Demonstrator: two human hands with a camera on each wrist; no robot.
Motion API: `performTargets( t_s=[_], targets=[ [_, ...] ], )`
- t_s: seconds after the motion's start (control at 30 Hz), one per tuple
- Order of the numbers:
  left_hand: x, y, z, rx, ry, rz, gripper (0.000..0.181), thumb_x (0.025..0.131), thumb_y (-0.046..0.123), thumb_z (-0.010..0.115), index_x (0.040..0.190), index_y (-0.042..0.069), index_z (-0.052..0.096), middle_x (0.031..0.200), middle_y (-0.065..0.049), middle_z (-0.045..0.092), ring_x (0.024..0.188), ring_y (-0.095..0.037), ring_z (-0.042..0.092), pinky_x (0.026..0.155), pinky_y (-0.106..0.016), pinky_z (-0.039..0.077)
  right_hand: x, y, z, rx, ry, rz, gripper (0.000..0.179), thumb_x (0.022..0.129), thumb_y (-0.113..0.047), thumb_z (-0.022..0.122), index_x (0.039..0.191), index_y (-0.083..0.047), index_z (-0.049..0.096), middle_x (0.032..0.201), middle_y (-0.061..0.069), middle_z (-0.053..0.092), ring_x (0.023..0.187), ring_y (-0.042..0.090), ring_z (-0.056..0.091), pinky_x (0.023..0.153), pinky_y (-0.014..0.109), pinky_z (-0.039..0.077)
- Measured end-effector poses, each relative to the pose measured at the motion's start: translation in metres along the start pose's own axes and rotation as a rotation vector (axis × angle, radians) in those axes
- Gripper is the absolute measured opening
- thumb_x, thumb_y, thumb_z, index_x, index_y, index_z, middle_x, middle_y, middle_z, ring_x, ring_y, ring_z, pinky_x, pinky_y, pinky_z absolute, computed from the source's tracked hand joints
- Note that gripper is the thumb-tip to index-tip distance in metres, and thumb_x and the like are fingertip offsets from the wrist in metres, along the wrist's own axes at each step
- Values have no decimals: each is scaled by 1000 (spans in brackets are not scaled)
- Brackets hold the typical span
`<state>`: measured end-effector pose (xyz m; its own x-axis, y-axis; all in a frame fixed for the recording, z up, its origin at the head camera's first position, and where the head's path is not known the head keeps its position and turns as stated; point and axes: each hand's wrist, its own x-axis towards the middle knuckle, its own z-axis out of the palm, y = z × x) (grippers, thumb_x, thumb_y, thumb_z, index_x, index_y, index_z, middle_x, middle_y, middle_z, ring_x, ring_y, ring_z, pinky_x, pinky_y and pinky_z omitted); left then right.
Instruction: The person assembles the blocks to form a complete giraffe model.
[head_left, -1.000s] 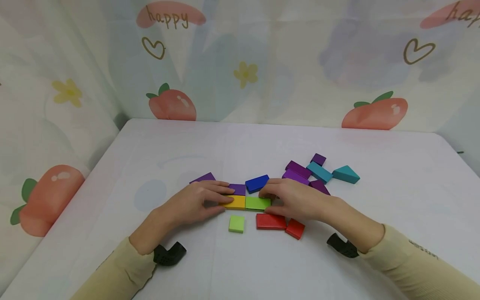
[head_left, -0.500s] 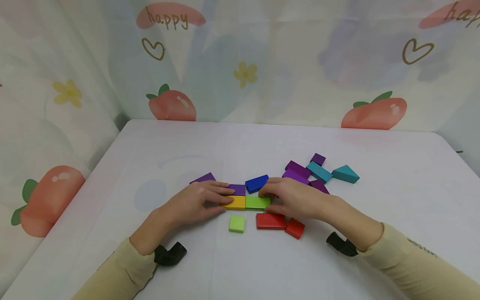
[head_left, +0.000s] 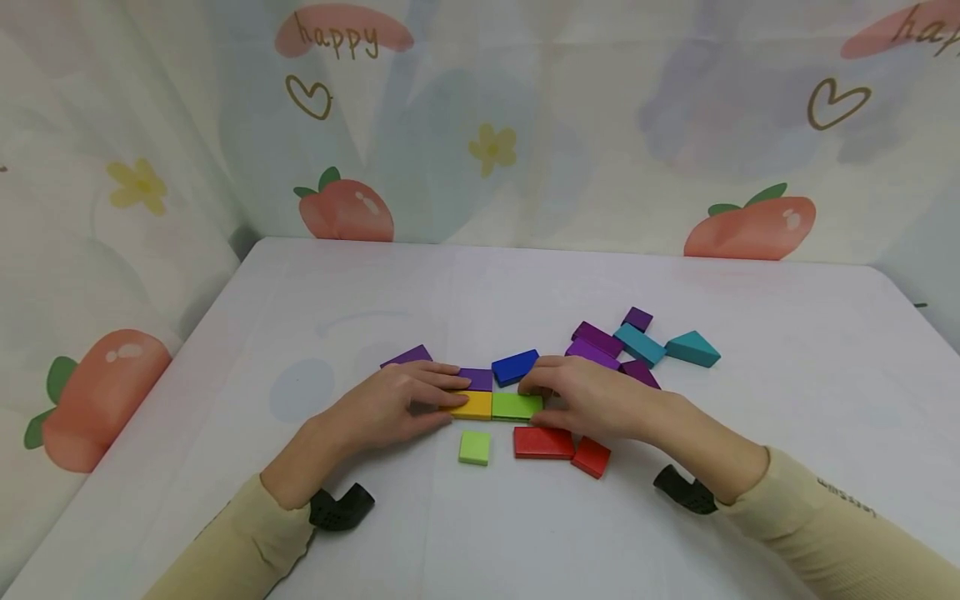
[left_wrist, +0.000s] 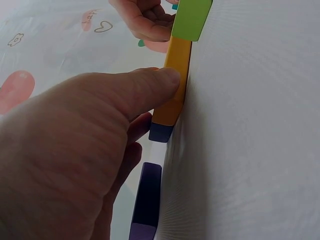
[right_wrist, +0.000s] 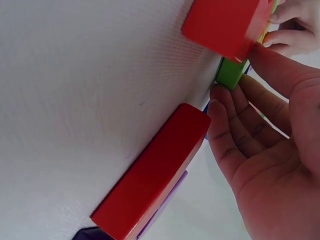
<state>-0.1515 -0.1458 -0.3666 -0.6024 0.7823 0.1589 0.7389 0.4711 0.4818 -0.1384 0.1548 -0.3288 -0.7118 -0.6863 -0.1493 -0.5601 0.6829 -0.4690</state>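
My left hand (head_left: pixel 390 402) holds a yellow block (head_left: pixel 474 406), with the thumb against its near side and fingers over its top. Some fingertips rest on the purple block (head_left: pixel 477 380) lying directly behind it. End to end with the yellow block, a bright green block (head_left: pixel 516 407) lies flat. Thumb and fingers of my right hand (head_left: pixel 592 396) pinch that green block's right end, also visible in the right wrist view, where the green block (right_wrist: pixel 229 74) is partly covered by a red one. A blue block (head_left: pixel 514 367) sits slightly askew behind the green one.
In front lie a small light green block (head_left: pixel 474 447), a long red block (head_left: pixel 543 443) and a smaller red block (head_left: pixel 591 457). Purple and teal blocks (head_left: pixel 639 344) cluster beyond the right hand. Another purple block (head_left: pixel 407 355) is partly hidden behind the left hand.
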Motion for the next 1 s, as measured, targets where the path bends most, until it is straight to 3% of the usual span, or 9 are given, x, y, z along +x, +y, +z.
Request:
performTargets(
  t_s=[0.13,0.27,0.4,0.57,0.83,1.0],
  targets=[
    [0,0,0,-4,3,3,34,93,17,75,127,13,72,134,2,65,134,-19,51,107,-39,45,1,0,-3,0,6,6,34,94,-25,74,125,-10,69,116,0,64,106,17,61,87,28,56],
    [0,0,0,-9,7,4,34,93,17,75,127,13,73,134,2,65,133,-19,52,107,-39,45,6,4,-9,-15,65,9,31,95,-22,74,122,-9,70,115,1,65,102,18,63,84,29,57],
    [-1,0,0,-10,8,-4,34,93,18,75,127,13,73,134,2,65,133,-18,52,107,-39,45,15,10,-15,-55,115,-1,34,94,-15,74,126,-6,67,124,8,62,112,24,61,92,37,56],
    [0,0,0,-23,5,-6,34,93,17,75,127,13,73,134,3,65,133,-18,51,108,-39,44,25,17,-16,-86,75,18,42,95,-11,72,135,-4,62,136,13,58,127,31,54,101,45,50],
    [1,0,1,-28,-1,-14,34,94,18,74,128,14,72,135,5,64,135,-16,50,109,-39,42,24,21,-18,-50,32,72,39,93,-16,75,130,-4,65,122,9,65,113,26,62,95,41,54],
    [0,1,0,-14,-3,-23,35,94,19,75,129,15,72,135,6,63,135,-16,50,109,-40,43,18,23,-17,12,15,56,38,95,-22,73,129,-5,67,119,6,66,111,24,63,93,40,55]
  ],
)
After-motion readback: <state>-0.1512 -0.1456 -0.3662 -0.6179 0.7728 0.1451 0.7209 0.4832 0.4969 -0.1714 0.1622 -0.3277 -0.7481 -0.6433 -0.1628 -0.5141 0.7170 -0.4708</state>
